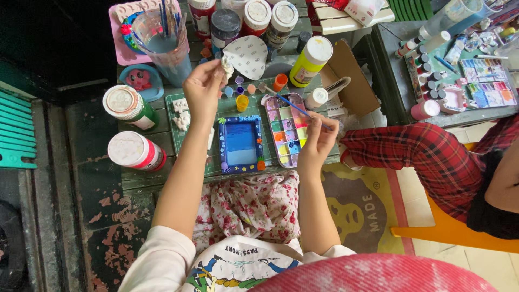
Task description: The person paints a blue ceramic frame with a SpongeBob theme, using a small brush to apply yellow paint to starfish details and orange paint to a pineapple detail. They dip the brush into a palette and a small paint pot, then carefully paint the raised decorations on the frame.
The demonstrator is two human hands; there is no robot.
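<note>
Bright, even daylight, sharp focus, dark upper-left corner, wide-angle bending

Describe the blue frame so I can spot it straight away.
Start at the green cutting mat on the dark table. Between the person's forearms lies the blue frame, an upright rectangle, left of the paint palette. Unlike the white pieces nearby, it is painted blue, with small decorations along its border.

The person wears a white short-sleeved printed T-shirt [227, 267] and a white skirt with red flowers [251, 208]; forearms are bare.
</note>
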